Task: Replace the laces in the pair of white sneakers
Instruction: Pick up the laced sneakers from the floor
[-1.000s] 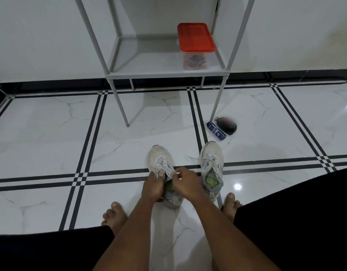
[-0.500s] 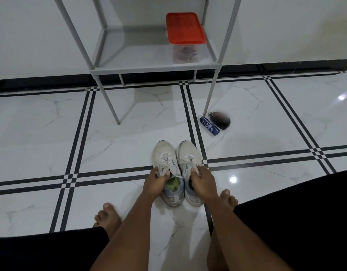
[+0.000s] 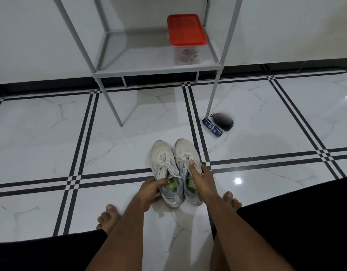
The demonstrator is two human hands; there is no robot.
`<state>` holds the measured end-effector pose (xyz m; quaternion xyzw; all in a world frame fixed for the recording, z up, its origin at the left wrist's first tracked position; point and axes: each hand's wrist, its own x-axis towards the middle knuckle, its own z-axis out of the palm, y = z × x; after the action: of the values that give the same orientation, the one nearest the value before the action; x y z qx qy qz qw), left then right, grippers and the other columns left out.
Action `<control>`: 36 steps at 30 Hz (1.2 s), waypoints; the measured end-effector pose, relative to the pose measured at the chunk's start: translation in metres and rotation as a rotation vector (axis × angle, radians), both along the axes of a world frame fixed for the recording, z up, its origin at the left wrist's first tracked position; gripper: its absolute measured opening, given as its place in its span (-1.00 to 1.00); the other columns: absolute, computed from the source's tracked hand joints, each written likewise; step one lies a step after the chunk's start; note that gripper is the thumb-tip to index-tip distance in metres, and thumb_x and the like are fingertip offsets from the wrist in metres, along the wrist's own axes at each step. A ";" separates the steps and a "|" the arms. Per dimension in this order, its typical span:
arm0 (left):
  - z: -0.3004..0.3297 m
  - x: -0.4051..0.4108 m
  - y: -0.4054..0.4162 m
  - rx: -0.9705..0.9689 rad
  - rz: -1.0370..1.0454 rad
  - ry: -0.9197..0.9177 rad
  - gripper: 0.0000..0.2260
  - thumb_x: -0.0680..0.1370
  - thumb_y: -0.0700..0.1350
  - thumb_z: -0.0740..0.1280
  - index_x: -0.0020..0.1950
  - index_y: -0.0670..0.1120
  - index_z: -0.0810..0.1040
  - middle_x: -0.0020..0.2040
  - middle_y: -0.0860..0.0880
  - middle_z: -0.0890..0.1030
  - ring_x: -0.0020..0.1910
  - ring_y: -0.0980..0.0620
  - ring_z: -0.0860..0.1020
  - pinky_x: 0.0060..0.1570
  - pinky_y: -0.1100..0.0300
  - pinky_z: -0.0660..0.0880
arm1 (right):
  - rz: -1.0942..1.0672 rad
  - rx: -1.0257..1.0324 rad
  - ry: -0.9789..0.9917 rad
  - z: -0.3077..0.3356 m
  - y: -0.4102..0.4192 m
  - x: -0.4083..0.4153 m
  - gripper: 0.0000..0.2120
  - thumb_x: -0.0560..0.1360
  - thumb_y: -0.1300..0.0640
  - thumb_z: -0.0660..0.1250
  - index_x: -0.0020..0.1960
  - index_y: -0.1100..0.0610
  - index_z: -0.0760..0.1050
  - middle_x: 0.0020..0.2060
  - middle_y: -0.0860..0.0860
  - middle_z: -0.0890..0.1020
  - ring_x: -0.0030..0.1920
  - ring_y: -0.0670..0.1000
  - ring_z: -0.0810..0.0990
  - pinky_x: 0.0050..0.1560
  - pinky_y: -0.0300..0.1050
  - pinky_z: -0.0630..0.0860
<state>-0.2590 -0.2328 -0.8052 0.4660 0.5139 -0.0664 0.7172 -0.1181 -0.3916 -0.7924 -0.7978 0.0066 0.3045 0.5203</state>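
Two white sneakers stand side by side, touching, toes toward twelve o'clock, on the marble floor (image 3: pixel 41 153); the left sneaker (image 3: pixel 165 169) has the left hand (image 3: pixel 151 190) at its eight o'clock side, fingers curled round the collar, thumb over the opening; the right hand (image 3: pixel 203 180) lies along the right sneaker (image 3: pixel 185 153) at its four o'clock edge, thumb stretched forward onto the white laces (image 3: pixel 183 158), the other fingers wrapped round the outer side; at two o'clock lie a blue tube (image 3: pixel 212 127) and a dark oval object (image 3: pixel 223 121), touching; at twelve a grey rack (image 3: pixel 149 72) carries a red-lidded container (image 3: pixel 186 39).
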 end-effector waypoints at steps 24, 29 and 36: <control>0.451 0.077 0.103 0.658 0.208 -0.753 -0.23 0.22 0.34 0.59 0.29 -0.08 0.62 0.16 -0.10 0.72 0.18 -0.17 0.68 0.12 -0.09 0.59 | 0.068 0.693 -0.470 0.446 0.074 0.073 -0.54 0.38 -0.06 0.64 0.23 0.04 0.67 0.01 -0.02 0.78 0.03 0.01 0.77 0.05 -0.05 0.69; 0.537 0.110 0.118 0.702 0.207 -0.734 -0.44 0.23 0.33 0.55 0.04 -0.04 0.76 -0.02 -0.08 0.77 0.00 -0.09 0.70 0.03 0.00 0.56 | -0.020 0.618 -0.506 0.527 0.107 0.101 -0.65 0.29 -0.20 0.61 -0.15 0.07 0.71 -0.28 -0.02 0.72 -0.19 0.03 0.69 -0.17 -0.05 0.57; 0.583 0.154 0.146 0.610 0.132 -0.631 -0.61 0.53 0.24 0.35 0.10 -0.04 0.68 -0.01 -0.08 0.74 -0.08 -0.07 0.71 -0.04 -0.01 0.66 | 0.124 0.510 -0.389 0.573 0.153 0.150 -0.41 0.37 -0.37 0.48 0.17 0.05 0.68 0.10 0.04 0.70 0.14 0.10 0.66 0.24 0.06 0.59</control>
<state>-0.1054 -0.0866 -0.2226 0.6201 0.2943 0.2797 0.6713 0.0319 -0.2391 -0.2193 -0.6839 -0.2180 0.1693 0.6753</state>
